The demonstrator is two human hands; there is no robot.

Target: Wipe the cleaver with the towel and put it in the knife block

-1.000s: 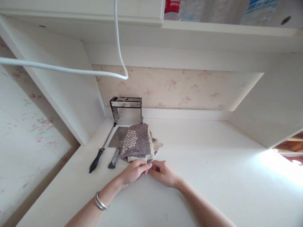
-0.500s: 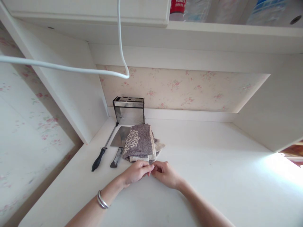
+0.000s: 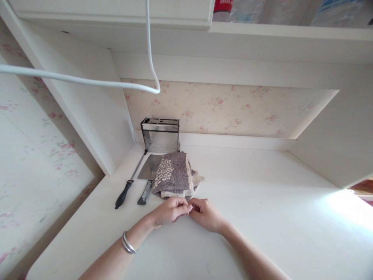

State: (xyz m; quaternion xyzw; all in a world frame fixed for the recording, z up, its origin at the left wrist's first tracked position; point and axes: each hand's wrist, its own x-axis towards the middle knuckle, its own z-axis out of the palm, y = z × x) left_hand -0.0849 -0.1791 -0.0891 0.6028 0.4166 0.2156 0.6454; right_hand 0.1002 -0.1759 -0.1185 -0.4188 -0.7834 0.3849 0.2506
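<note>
My left hand (image 3: 170,210) and my right hand (image 3: 206,213) rest together on the white counter (image 3: 262,217), fingertips touching each other, just in front of a folded grey patterned towel (image 3: 172,175). Both hands have their fingers curled and pressed together; whether anything small sits between them is hidden. The left wrist wears silver bangles (image 3: 128,242). The towel lies partly over a cleaver (image 3: 148,175).
A black-handled sharpening steel (image 3: 126,190) lies left of the cleaver. A metal knife holder (image 3: 160,134) stands against the floral back wall. A white cable (image 3: 87,81) hangs across the upper left. Bottles stand on the shelf above (image 3: 233,7).
Both hands stay together in front of the towel. The view has shifted slightly, so everything sits a little further right and higher in the picture.
</note>
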